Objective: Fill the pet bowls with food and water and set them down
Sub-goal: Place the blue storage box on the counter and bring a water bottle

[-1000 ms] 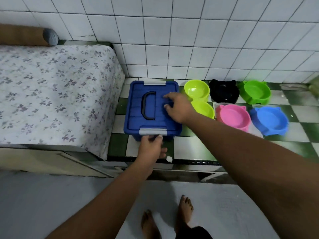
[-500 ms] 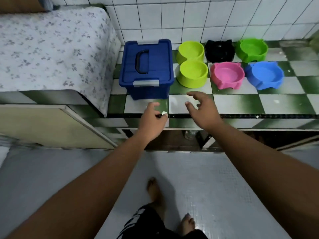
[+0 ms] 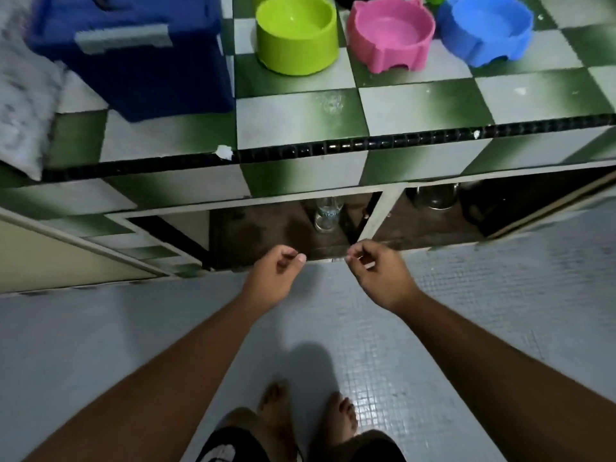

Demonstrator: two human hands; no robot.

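Note:
On the green-and-white tiled counter [image 3: 300,115] stand a lime green pet bowl [image 3: 296,38], a pink pet bowl [image 3: 390,35] and a blue pet bowl [image 3: 483,28], all empty. A blue storage box [image 3: 140,61] with a grey latch sits to their left. My left hand [image 3: 276,275] and my right hand [image 3: 376,271] hang side by side below the counter edge, in front of the dark shelf opening. Their fingers are loosely curled and hold nothing. A clear plastic bottle [image 3: 326,215] stands in the shelf just beyond my hands.
A floral cloth [image 3: 23,105] hangs at the counter's left. Glass or metal vessels [image 3: 433,195] sit in the right shelf compartment, behind a white divider post [image 3: 376,215]. A cream cabinet door [image 3: 50,258] stands open at left. My bare feet are on the grey mosaic floor [image 3: 500,295].
Both hands have left the blue box and dropped from the counter down to the shelf opening. The view has tilted down, so the rear bowls are now cut off at the top.

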